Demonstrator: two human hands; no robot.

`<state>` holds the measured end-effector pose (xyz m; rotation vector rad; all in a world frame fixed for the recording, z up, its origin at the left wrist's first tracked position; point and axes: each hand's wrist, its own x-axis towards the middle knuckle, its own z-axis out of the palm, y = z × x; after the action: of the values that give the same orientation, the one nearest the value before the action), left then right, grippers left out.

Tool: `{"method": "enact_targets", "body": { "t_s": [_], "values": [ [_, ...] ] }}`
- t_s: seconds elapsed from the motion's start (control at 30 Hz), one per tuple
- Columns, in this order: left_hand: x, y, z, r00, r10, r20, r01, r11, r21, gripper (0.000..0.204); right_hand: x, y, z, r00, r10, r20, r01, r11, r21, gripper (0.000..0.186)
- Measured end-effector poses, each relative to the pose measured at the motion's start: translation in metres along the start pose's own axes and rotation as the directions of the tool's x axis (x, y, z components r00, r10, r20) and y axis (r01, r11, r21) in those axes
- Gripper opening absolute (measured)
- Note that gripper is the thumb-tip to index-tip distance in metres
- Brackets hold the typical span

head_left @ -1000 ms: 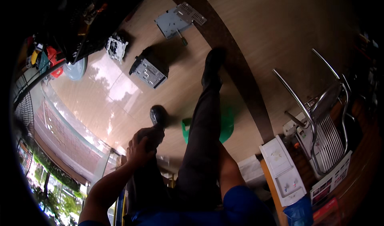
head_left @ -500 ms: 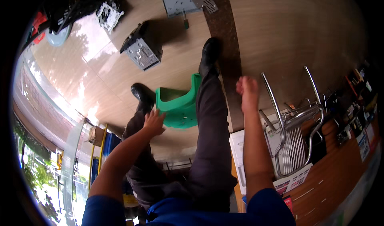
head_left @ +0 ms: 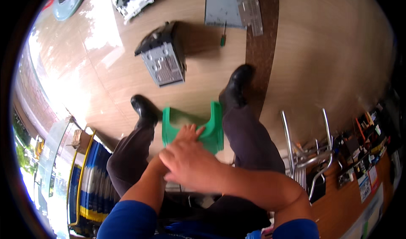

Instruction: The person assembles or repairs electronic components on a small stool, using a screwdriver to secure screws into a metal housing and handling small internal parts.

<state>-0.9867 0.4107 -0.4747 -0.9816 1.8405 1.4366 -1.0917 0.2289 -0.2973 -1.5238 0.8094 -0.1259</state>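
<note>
"Now, the green stool (head_left: pixel 213 138) stands between the legs (head_left: pixel 249 131); handling it well calls, I'd say, for a calm, centred palm."

"And the pose?"

"The left hand (head_left: pixel 186 134) hangs over it, fingers spread, looking empty; the right hand (head_left: pixel 192 160) crosses above that wrist, blurred. Can't tell its grip!"

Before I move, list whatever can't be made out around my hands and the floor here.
All in the head view:
- Left hand: its wrist is hidden by the right hand; whether it touches the green plastic stool can't be told.
- Right hand: blurred, so its exact finger positions are unclear.
- Chrome-framed chair: partly hidden by the right arm.
- White-framed mechanism: cut off by the top edge.
</note>
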Motion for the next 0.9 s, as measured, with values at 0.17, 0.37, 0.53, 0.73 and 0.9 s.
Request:
{"method": "enact_targets", "body": {
  "t_s": [0.17,0.37,0.53,0.73,0.9],
  "values": [
    [-0.007,-0.010,0.031,0.984,0.087,-0.154,-0.075,0.994,0.084,0.063,0.004,-0.018,-0.039,0.985,-0.042,0.167,0.086,0.960,-0.265,0.046],
    [0.000,-0.014,0.051,0.981,0.140,-0.135,-0.125,0.985,0.115,0.057,0.000,-0.031,-0.066,0.975,-0.141,0.170,0.208,0.844,-0.494,0.047],
    [0.016,-0.011,0.087,0.990,0.142,-0.014,-0.140,0.983,0.117,0.053,-0.024,-0.035,-0.066,0.954,-0.190,0.234,0.296,0.729,-0.617,0.045],
    [0.011,-0.026,0.106,0.971,0.202,-0.131,-0.144,0.925,0.352,0.049,-0.025,-0.034,-0.066,0.978,-0.109,0.176,0.202,0.687,-0.698,0.046],
    [0.039,-0.029,0.064,0.985,0.031,0.170,-0.083,0.948,0.307,0.051,-0.009,-0.011,-0.070,0.967,-0.215,0.135,0.250,0.708,-0.660,0.047]
  ]
}}
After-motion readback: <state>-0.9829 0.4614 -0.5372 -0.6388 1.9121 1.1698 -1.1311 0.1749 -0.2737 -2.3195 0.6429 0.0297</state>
